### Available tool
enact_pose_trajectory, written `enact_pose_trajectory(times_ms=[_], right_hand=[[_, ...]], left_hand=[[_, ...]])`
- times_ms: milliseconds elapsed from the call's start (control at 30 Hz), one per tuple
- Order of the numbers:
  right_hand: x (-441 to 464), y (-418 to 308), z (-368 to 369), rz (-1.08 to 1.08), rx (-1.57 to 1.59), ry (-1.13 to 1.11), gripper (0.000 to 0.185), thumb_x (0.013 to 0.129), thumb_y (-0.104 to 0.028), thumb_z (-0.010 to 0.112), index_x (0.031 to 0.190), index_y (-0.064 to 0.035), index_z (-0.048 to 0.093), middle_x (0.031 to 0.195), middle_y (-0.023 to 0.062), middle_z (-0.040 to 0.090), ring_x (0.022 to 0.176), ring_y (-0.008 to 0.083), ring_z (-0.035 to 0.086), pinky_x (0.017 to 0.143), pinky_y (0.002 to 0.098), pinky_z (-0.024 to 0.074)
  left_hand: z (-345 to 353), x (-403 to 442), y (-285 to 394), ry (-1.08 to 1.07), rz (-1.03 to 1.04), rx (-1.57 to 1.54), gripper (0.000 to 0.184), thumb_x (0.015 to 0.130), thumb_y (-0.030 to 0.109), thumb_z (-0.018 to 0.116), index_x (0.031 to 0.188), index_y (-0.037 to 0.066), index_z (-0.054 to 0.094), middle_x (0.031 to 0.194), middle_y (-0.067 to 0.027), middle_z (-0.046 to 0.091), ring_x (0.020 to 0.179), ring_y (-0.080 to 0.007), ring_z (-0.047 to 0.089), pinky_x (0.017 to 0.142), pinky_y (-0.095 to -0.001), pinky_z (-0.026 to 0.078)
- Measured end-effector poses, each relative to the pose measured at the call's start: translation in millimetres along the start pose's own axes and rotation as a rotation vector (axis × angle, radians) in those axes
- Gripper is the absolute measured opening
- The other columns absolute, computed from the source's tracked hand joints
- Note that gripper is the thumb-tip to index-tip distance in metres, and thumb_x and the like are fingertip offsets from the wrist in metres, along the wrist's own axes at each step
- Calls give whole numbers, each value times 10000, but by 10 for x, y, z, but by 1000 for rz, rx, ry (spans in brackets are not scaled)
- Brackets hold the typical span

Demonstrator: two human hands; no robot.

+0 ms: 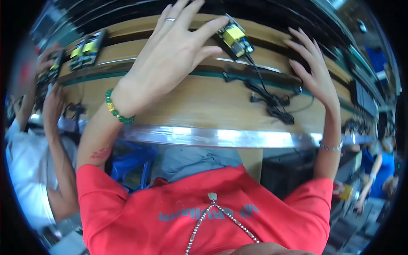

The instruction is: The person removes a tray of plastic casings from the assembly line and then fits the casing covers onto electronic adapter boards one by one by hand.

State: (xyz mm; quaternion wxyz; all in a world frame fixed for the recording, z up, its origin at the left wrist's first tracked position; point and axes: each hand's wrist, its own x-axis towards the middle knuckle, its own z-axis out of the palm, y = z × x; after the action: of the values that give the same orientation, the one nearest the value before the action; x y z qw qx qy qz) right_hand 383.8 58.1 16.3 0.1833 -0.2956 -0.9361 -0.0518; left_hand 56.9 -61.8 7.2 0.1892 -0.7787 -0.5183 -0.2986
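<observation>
My left hand [168,55] reaches over the bench with its fingers spread. Its index fingertip overlaps the upper left corner of a circuit board [234,36]; whether it presses on it I cannot tell. This board carries a yellow-wrapped transformer, and a black cable [257,72] runs from its lower end. The cable leads down to a loose bundle of black cords [274,104] on the wooden bench top. Right of the board, my right hand [313,70] hovers with fingers apart, holding nothing, close to the thin end of a cord.
More circuit boards [87,49] with yellow parts lie at the left on the ledge. A person in a white shirt [27,170] works there, hands near another board. A metal strip [191,135] edges the bench. More black cords [359,126] lie at the far right.
</observation>
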Motion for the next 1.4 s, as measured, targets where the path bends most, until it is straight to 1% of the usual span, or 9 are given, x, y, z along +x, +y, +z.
enact_pose_trajectory(times_ms=[333,467,533,667,733,833,1000,1200,1400], right_hand=[[6,-127,-127,193,100,-5,422,997,-358,613,1235,-17,685,1452,184,536,1376,343,463,1188,477,283],[-128,173,-136,188,153,31,362,996,-270,613,1242,-14,679,1446,175,547,1358,347,475,1164,434,329],[-275,368,-201,197,186,59,347,976,-196,625,1271,-19,663,1451,163,552,1365,333,479,1154,421,351],[-632,848,-440,292,234,83,371,931,-153,662,1276,-18,654,1394,172,595,1327,303,526,1133,406,382],[-1114,1526,-500,345,166,-15,460,940,-132,610,1397,-94,585,1556,128,464,1483,316,371,1247,460,211],[-1333,1828,-434,472,-207,83,482,862,37,623,1333,-67,626,1433,166,578,1410,330,470,1183,381,333],[-294,853,-526,271,-87,368,491,858,90,591,1326,-60,602,1399,185,579,1319,370,543,1075,401,450],[646,846,-261,184,-382,371,595,832,56,538,1423,14,486,1519,204,450,1441,405,378,1197,613,264],[959,824,-693,176,-281,156,398,789,37,519,1152,91,674,1199,286,658,1145,436,609,1043,459,460]], left_hand=[[347,341,494,-236,311,-84,434,998,344,600,1328,61,610,1465,-347,416,1427,-502,334,1178,-627,259],[260,301,350,-314,361,155,617,960,348,678,1467,53,485,1489,-332,403,1445,-450,344,1189,-601,266],[264,98,128,-160,248,44,318,927,186,687,1242,182,729,1486,-185,505,1454,-365,398,1199,-520,321],[72,-29,-170,-242,188,32,332,919,121,673,1236,196,736,1523,-137,492,1475,-335,381,1231,-544,264],[1,-71,-224,-243,206,6,422,873,55,697,1271,195,714,1535,-125,486,1479,-336,379,1234,-555,247],[-57,-67,-290,-278,235,-78,647,762,-29,754,1359,196,647,1524,-120,501,1477,-345,387,1234,-588,209],[-16,88,-278,-331,356,-289,617,796,15,756,1370,206,634,1436,-29,595,1456,-301,422,1250,-612,176],[-192,-76,-288,-299,136,-231,692,824,68,747,1470,173,521,1634,-157,314,1535,-358,241,1257,-559,196],[-307,-156,-417,-409,23,-249,689,838,51,739,1480,110,497,1614,-192,333,1532,-364,244,1260,-541,200]])
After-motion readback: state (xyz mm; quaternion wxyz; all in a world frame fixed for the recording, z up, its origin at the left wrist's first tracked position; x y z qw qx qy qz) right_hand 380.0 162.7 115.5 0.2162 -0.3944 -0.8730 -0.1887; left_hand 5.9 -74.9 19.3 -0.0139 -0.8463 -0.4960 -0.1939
